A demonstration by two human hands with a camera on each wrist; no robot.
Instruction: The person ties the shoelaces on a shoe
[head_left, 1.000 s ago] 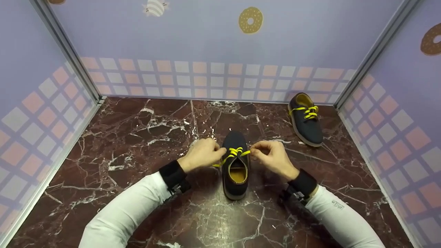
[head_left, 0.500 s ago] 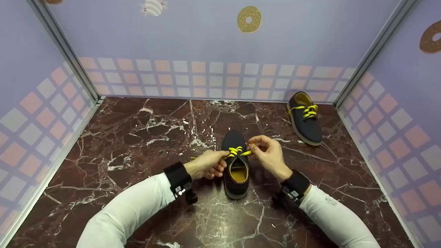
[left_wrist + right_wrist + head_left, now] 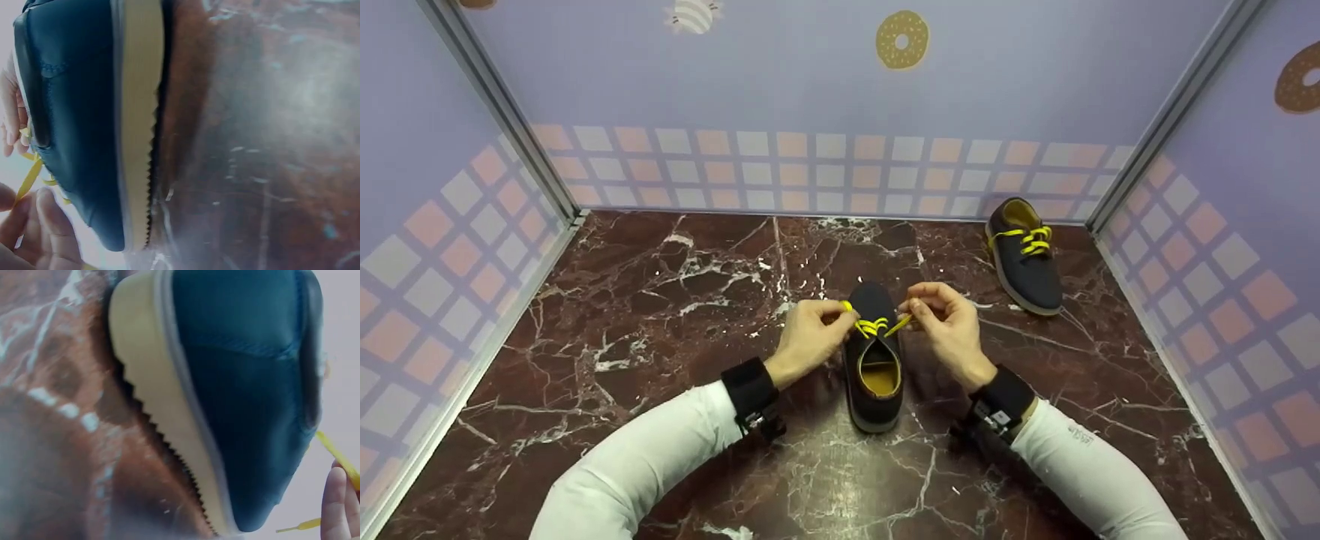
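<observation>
A dark shoe (image 3: 874, 405) with a mustard lining stands on the floor between the hands, its toe pointing away. Yellow laces (image 3: 872, 328) cross its front. On the left side, the left hand (image 3: 814, 334) pinches one yellow lace end between thumb and fingers; the left wrist view shows that lace (image 3: 29, 179) running up from the eyelets to the fingertips. Opposite it, the right hand (image 3: 949, 330) pinches the other lace, pulled out to the right. In the right wrist view this lace (image 3: 337, 455) stretches from the shoe to the fingers, and a lace tip (image 3: 301, 526) hangs below.
A second dark shoe (image 3: 1027, 259) with yellow laces tied in a bow stands at the back right, near the wall. Purple panels with pink and white squares (image 3: 795, 172) enclose the dark red marbled floor (image 3: 660, 300) on three sides.
The left hand turned palm-up and lower beside the shoe, then came back up with the lace pinched. The right hand rose slightly, drawing its lace upward. Both shoes stayed in place.
</observation>
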